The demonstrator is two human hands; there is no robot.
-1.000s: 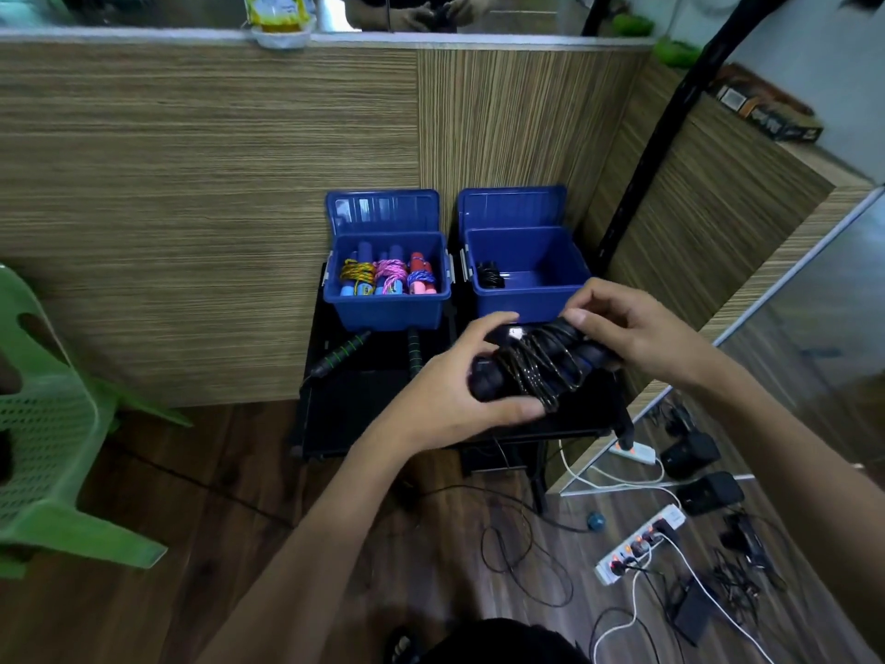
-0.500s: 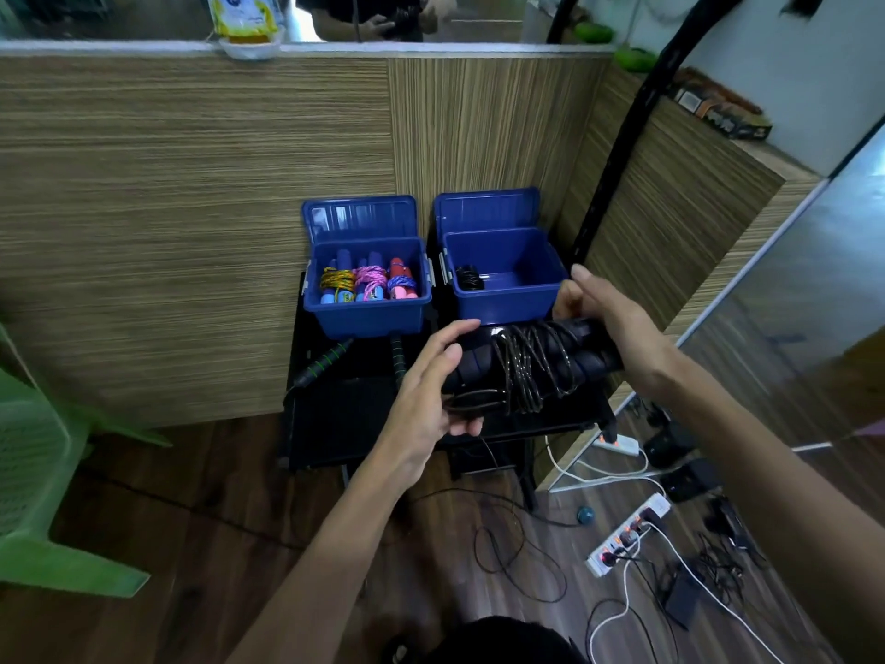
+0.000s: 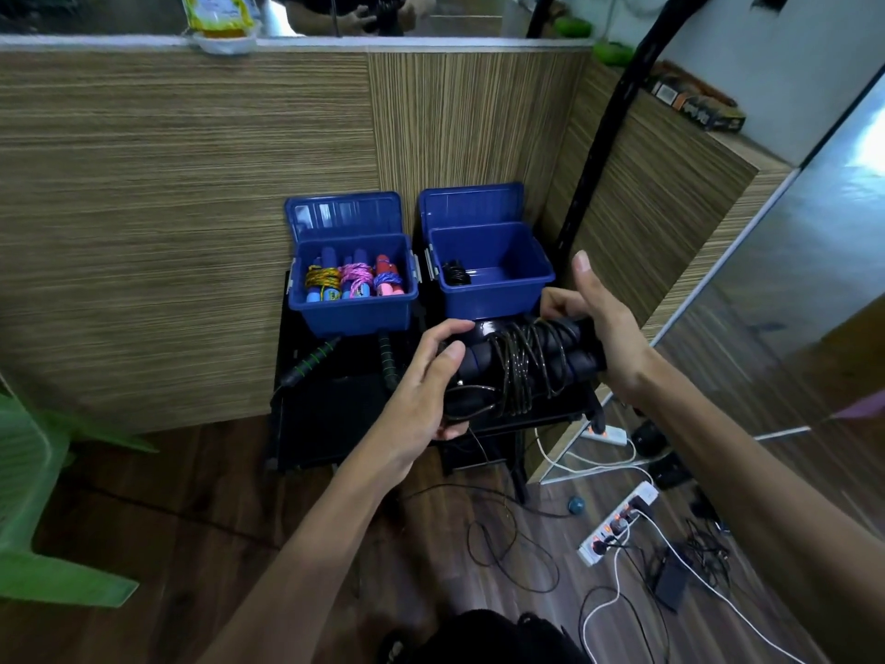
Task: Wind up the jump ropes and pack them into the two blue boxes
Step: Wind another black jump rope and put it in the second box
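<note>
Jump rope [image 3: 522,364] gripped by both hands above black table [image 3: 330,419] on wood floor [image 3: 191,515]

Striped wood partition [image 3: 191,194], dark wood floor [image 3: 167,529], green chair [image 3: 33,476]

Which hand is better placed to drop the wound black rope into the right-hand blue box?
Probably the right hand: it grips the black rope bundle at the end just in front of the right blue box, while the left hand sits farther away.
</note>
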